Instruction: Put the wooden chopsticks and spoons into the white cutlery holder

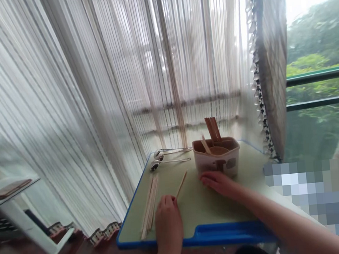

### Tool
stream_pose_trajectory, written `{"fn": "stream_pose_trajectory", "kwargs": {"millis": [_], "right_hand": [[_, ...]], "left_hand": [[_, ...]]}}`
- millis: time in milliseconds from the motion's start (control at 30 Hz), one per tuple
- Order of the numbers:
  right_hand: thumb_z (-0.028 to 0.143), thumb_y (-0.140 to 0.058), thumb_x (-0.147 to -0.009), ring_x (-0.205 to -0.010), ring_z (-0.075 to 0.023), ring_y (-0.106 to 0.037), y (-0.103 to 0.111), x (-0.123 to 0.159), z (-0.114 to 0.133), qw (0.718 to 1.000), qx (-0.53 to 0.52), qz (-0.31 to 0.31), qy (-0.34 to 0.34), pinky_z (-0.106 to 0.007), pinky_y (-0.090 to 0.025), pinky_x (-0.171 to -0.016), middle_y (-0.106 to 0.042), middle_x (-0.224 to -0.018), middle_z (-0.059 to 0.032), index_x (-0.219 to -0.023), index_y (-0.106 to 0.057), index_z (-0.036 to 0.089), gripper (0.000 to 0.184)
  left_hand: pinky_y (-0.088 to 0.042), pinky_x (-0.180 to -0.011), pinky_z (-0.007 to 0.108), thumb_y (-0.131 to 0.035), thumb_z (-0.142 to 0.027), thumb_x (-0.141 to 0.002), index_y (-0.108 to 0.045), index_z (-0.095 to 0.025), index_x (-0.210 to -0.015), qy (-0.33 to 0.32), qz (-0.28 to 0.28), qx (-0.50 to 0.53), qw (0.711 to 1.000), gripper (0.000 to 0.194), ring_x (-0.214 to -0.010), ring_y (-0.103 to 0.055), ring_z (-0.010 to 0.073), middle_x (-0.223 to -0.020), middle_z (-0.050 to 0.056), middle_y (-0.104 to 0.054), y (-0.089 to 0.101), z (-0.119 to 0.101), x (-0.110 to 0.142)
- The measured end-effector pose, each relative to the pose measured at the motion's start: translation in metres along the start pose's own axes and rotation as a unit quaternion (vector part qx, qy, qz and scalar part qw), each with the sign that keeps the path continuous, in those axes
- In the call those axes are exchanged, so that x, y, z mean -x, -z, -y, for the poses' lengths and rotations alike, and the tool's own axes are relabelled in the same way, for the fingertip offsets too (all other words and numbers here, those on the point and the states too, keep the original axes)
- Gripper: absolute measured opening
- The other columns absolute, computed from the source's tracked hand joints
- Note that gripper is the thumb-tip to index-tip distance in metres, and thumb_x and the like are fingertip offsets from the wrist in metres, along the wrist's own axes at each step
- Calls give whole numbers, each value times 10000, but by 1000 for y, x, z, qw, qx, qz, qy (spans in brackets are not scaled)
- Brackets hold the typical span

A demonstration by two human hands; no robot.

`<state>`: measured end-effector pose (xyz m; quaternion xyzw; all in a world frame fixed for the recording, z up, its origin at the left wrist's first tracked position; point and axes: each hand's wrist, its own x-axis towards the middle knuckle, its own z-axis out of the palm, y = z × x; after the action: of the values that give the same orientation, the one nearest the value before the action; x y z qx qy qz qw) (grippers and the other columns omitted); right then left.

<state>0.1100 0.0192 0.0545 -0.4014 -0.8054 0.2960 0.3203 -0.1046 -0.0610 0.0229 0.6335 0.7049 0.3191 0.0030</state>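
The light stick (182, 184) lies at my left grip (168, 220), its near end between the thumb and forefinger, which look closed on it. The rest of it slants forward and to the right from my fingertips, the far tip ending short of the holder (202, 161), with a gap between them. I see the back of this hand from above, so the other fingers are partly hidden.

My right grip (217, 183) is at the lower front of the holder, fingers together against it; I cannot tell how narrow it is or whether it has any hold.

Inside the holder, a pale stick (205, 144) leans in the left part and a bunch of dark sticks (213, 129) stands at the back.

Just left of my left grip, a row of loose sticks (150, 207) lies lengthwise on the surface (212, 210). Beyond their far ends, metal spoons (154, 166) lie crosswise, bowls to the left, handles toward the holder.

A blue edge (226, 232) borders the surface. Behind it hangs a sheer striped curtain (109, 88), with a railing (319, 76) and greenery to the right.
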Motion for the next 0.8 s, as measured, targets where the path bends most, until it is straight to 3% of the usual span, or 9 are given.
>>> {"fn": "stream_pose_trajectory", "kwargs": {"millis": [67, 133, 233, 300, 367, 467, 600, 800], "right_hand": [[412, -440, -856, -575, -125, -562, 11, -7, 17, 998, -45, 15, -37, -221, -393, -456, -645, -799, -72, -971, -609, 126, 351], [435, -489, -829, -570, -123, -579, 28, -15, 45, 997, -60, 50, -28, -202, -372, -400, -651, -852, -89, -978, -604, 126, 362], [416, -525, -828, -653, -120, -619, 62, -25, 101, 992, -77, 46, 87, -204, -456, -478, -649, -960, -81, -1225, -465, 193, 459], [413, -519, -836, -685, -114, -628, 86, -28, 135, 985, -65, -3, 160, -217, -491, -548, -652, -973, -72, -1223, -466, 216, 438], [402, -529, -833, -669, -114, -635, 107, -31, 155, 983, -28, -41, 179, -233, -504, -574, -661, -942, -59, -1164, -524, 220, 379], [395, -556, -815, -591, -117, -626, 130, -41, 150, 977, -2, -129, 171, -227, -471, -490, -668, -877, -54, -1108, -572, 214, 346], [380, -567, -808, -559, -113, -607, 143, -62, 115, 960, 32, -222, 170, -250, -465, -505, -664, -912, -57, -1122, -583, 216, 356], [303, -551, -819, -654, -105, -596, 132, -86, 97, 933, 133, -266, 205, -293, -475, -701, -648, -1060, -43, -1210, -554, 260, 394]], "left_hand": [[-415, -759, 338, -334, -237, -899, -573, -167, -872, -7, -14, 23, 1000, 251, -860, -565, 217, -902, 80, -596, 1, 2, 0], [-426, -751, 343, -358, -235, -891, -568, -168, -856, -4, -50, 55, 997, 223, -849, -567, 218, -890, 77, -595, 3, 4, -3], [-444, -744, 341, -383, -248, -887, -556, -166, -871, -11, -147, 129, 981, 191, -840, -572, 211, -876, 74, -594, 6, -1, -14], [-457, -732, 325, -397, -266, -887, -547, -170, -907, -32, -211, 182, 960, 179, -826, -577, 196, -881, 69, -596, 9, -14, -29], [-466, -703, 303, -409, -282, -887, -541, -173, -923, -51, -258, 225, 938, 176, -792, -580, 178, -877, 64, -600, 11, -34, -49], [-468, -662, 273, -424, -290, -886, -539, -167, -907, -87, -297, 261, 914, 170, -737, -570, 151, -851, 59, -604, 9, -69, -86], [-473, -652, 261, -443, -300, -881, -555, -164, -920, -126, -302, 289, 899, 181, -728, -565, 133, -873, 64, -615, -6, -102, -130], [-487, -632, 246, -498, -308, -854, -606, -145, -912, -123, -281, 323, 895, 204, -709, -585, 126, -847, 65, -634, -31, -106, -155]]}}
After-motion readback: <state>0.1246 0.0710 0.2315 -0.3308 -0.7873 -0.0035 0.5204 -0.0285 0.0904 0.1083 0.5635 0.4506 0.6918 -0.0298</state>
